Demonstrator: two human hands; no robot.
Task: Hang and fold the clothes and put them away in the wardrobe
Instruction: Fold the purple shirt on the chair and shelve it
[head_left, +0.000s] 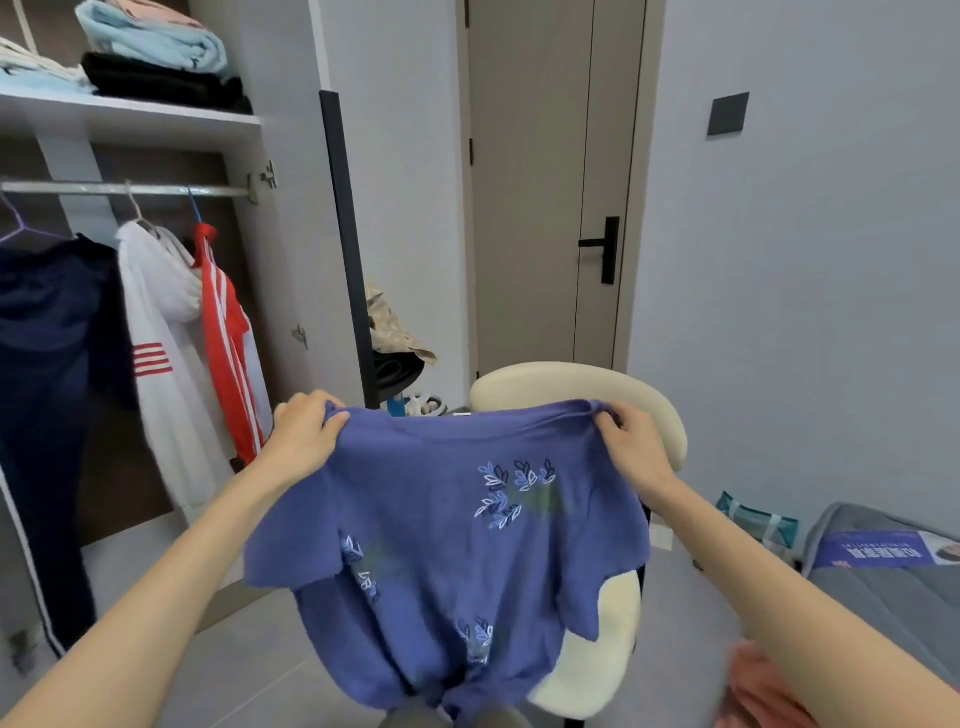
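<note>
My left hand (306, 431) and right hand (631, 441) are each closed on a shoulder of the blue T-shirt (457, 540), pinching the cloth at its top corners. I hold it spread wide in front of me, neckline up and hem hanging down, so its long axis runs top to bottom; the leaf embroidery faces me. The hem bunches near the bottom edge of my view. Just behind the shirt stands a cream chair (587, 387), its backrest rising above the neckline. To my left the wardrobe (130, 122) is open: on its rail (124, 188) hang a navy garment (47, 364), a white jacket (161, 353) with red stripes and a red jacket (223, 332), with bare rail between the hangers. Folded clothes (156, 57) lie on the shelf above. The floor (249, 660) between me and the wardrobe is open. At right a grey bag (883, 577) carries a blue label whose writing I cannot read.
</note>
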